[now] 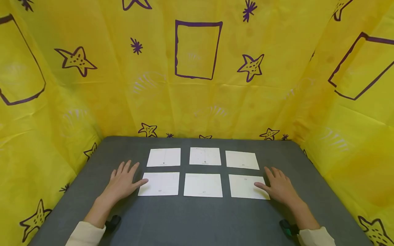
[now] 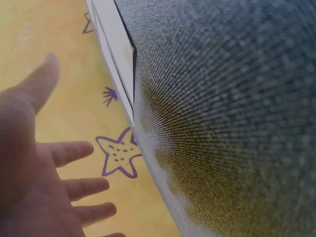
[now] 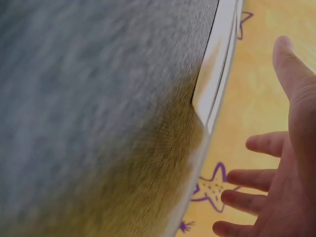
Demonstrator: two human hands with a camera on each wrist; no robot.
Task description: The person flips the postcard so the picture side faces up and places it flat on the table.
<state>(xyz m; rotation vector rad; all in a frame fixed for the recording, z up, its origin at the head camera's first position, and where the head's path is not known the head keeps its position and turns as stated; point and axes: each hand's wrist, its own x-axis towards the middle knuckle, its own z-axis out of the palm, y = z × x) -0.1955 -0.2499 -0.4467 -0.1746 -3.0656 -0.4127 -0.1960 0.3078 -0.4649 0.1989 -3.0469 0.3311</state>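
Several white paper cards lie in two rows on the dark grey table. My left hand [image 1: 122, 181] hovers at the left end of the rows with fingers spread, its thumb overlapping the near-left card [image 1: 163, 184] in the head view. At the other end, my right hand [image 1: 280, 187] is spread the same way, its thumb over the near-right card [image 1: 244, 186]. Between those two lies the near-middle card [image 1: 203, 186]. Behind are the far-left card [image 1: 164, 158], far-middle card [image 1: 205, 153] and far-right card [image 1: 242, 159], with small faint marks. Both wrist views show extended fingers holding nothing.
The grey table [image 1: 172, 220] ends at a yellow cloth [image 1: 197, 109] that hangs behind and along both sides, printed with purple stars and frames. A dark wrist strap [image 1: 113, 222] is on the left wrist, another strap [image 1: 288, 228] on the right.
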